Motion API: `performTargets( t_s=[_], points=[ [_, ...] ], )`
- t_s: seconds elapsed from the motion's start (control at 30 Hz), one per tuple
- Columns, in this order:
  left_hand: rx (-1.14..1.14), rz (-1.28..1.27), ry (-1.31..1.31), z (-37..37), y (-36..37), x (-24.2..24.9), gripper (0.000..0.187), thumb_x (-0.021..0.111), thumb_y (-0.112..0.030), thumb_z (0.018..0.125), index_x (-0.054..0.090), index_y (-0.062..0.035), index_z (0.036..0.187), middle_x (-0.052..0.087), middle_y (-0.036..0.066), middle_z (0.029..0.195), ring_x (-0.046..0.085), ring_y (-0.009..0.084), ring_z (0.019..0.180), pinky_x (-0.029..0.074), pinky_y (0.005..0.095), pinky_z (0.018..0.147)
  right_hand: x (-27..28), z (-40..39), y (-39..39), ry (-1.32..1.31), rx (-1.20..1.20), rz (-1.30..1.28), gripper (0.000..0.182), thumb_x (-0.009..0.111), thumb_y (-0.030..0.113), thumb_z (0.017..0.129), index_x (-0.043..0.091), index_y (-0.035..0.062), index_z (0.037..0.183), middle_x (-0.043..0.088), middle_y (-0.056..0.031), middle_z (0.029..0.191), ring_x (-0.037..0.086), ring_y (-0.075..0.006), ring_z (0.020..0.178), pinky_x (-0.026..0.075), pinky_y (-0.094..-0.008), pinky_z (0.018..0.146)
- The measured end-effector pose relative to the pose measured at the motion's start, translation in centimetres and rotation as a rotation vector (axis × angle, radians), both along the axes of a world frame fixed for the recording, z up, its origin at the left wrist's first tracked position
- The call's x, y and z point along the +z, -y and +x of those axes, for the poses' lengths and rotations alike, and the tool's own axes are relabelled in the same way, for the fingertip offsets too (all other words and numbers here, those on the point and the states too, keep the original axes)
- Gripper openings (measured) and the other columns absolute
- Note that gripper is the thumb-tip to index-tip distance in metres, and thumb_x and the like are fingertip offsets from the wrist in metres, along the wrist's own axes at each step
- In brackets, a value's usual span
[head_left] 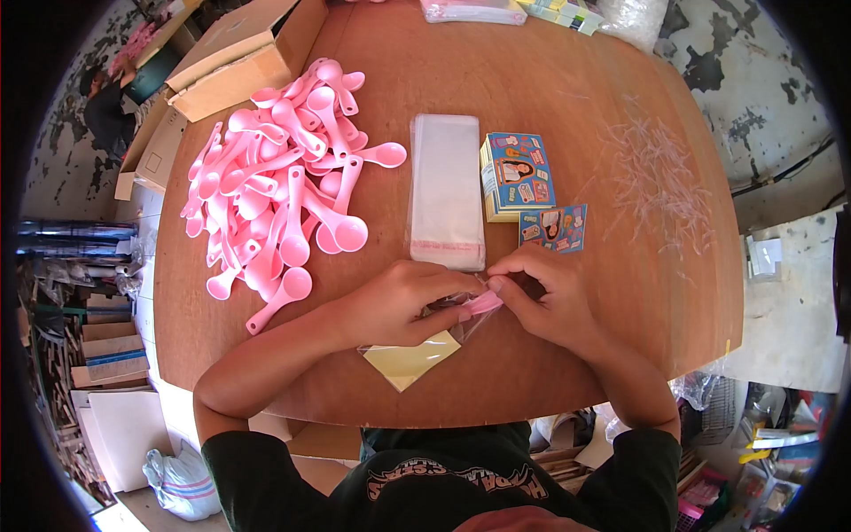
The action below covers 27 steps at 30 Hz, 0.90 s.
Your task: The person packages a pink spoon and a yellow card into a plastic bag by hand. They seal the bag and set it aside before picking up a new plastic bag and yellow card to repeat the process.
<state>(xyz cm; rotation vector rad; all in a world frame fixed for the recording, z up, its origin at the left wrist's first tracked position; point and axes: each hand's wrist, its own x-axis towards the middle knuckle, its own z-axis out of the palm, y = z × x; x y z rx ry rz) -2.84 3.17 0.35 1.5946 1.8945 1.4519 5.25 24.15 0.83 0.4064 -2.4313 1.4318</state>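
Near the front edge of the table, my left hand (417, 301) is closed on a clear plastic bag (474, 330). A yellow card (412, 359) shows through the bag's lower left part. Pink plastic, seemingly part of a spoon (483, 304), shows between my hands; the rest is hidden by my fingers. My right hand (542, 293) pinches the bag's other end with thumb and forefinger. Just beyond my hands lies a stack of flat clear bags (448, 186). To its right are a stack of blue printed cards (521, 173) and a loose printed card (557, 228).
A big heap of pink measuring spoons (284, 177) covers the table's left side. Thin clear plastic strips (660, 177) are scattered on the right. An open cardboard box (235, 62) sits at the far left, and packets (474, 11) lie at the back edge.
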Motion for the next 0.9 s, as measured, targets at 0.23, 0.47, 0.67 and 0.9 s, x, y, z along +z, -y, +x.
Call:
performTargets(
  t_s=[0.23,0.47,0.67,0.9],
  points=[
    [-0.007,-0.015,0.022,0.02,0.12,0.07,0.026,0.067,-0.004,0.083,0.062,0.0029,0.108,0.068,0.017,0.089,0.068,0.0261,0.074,0.055,0.0329,0.063,0.25,-0.07,0.03,-0.004,0.007,0.016,0.006,0.069,0.001,0.081,0.065,0.0015,0.086,0.062,-0.0078,0.074,0.058,-0.0142,0.060,0.045,-0.0253,0.051],
    [-0.003,-0.043,0.038,-0.01,0.10,0.21,0.030,0.068,-0.004,0.082,0.061,0.0029,0.111,0.068,0.018,0.093,0.069,0.0289,0.078,0.053,0.0350,0.068,0.06,0.03,-0.04,0.033,-0.011,-0.038,0.005,0.067,0.002,0.082,0.065,0.0015,0.087,0.063,-0.0077,0.076,0.058,-0.0124,0.059,0.045,-0.0242,0.050],
    [-0.004,-0.053,0.051,-0.15,0.08,0.04,0.032,0.068,-0.004,0.082,0.061,0.0031,0.113,0.068,0.018,0.093,0.069,0.0291,0.079,0.054,0.0350,0.068,0.09,-0.03,-0.14,0.026,-0.012,-0.020,0.005,0.066,0.002,0.083,0.065,0.0015,0.088,0.063,-0.0078,0.076,0.059,-0.0124,0.060,0.045,-0.0242,0.050],
    [-0.004,-0.059,0.084,-0.11,0.00,-0.08,0.035,0.067,-0.003,0.083,0.059,0.0016,0.117,0.068,0.017,0.091,0.070,0.0251,0.076,0.054,0.0330,0.065,0.02,-0.04,-0.23,0.027,-0.016,-0.030,0.006,0.066,0.002,0.083,0.065,0.0015,0.089,0.063,-0.0086,0.076,0.060,-0.0139,0.060,0.046,-0.0249,0.051]
  ],
)
